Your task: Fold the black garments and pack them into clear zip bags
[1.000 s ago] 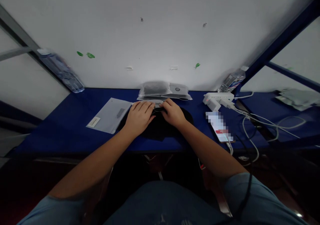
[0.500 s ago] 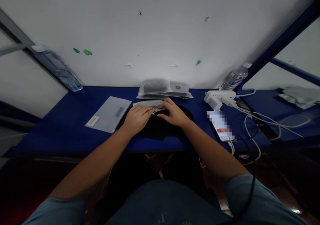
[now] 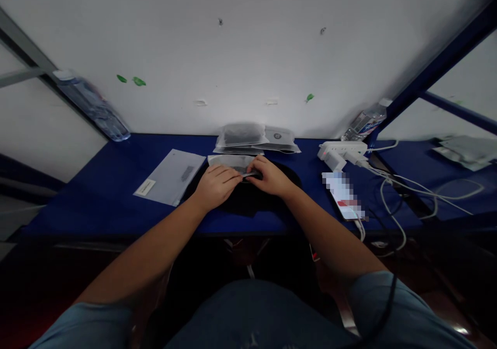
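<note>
A translucent plastic bag lies over a dark, soft-looking black item in the middle of the desk. My left hand rests on the bag's near edge, its fingers together and pressed down on it. From the other side, my right hand pinches the same edge between thumb and fingers. A pale strip of the edge shows between the two hands. The bag's contents are dark and mostly hidden by my fingers. To the left lies a flat frosted bag with a small white label.
Several packed frosted bags lie against the wall. On the right are a white power strip, cables, and a phone with a blurred screen. Plastic bottles lean at the left and right. The blue desk ends close to my body.
My right-hand fingers have curled in closer around the bag's edge, and the edge now looks raised between my hands. My left hand has shifted slightly right. The view has moved a little.
</note>
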A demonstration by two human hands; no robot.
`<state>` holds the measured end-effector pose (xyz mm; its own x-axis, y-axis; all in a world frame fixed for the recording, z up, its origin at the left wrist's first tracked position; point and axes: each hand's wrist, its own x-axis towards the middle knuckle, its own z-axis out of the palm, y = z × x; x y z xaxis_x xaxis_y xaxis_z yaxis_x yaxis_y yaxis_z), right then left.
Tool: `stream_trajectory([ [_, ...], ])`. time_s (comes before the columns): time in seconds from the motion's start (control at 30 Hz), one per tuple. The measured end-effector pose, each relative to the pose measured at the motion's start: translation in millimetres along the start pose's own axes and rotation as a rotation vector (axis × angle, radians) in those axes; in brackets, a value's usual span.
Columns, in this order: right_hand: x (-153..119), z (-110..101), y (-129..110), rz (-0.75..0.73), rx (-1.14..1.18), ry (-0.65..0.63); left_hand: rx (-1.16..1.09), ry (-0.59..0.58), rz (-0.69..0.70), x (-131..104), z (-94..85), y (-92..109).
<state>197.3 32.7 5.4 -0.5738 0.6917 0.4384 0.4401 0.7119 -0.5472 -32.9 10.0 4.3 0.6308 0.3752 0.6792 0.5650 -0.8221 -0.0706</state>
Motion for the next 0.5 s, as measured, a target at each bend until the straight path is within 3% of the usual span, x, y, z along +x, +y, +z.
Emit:
stream_trajectory([
  [0.13, 3, 5, -4, -0.008, -0.078, -0.021, -0.004, -0.034, -0.002, 2, 3.1, -1],
  [0.33, 2, 4, 3, 0.005, -0.023, 0.089, -0.020, -0.104, -0.073, -1, 2.0, -3],
  [0.5, -1, 2, 12, -0.002, -0.018, 0.086, 0.007, -0.075, -0.050, -2, 3.7, -3],
])
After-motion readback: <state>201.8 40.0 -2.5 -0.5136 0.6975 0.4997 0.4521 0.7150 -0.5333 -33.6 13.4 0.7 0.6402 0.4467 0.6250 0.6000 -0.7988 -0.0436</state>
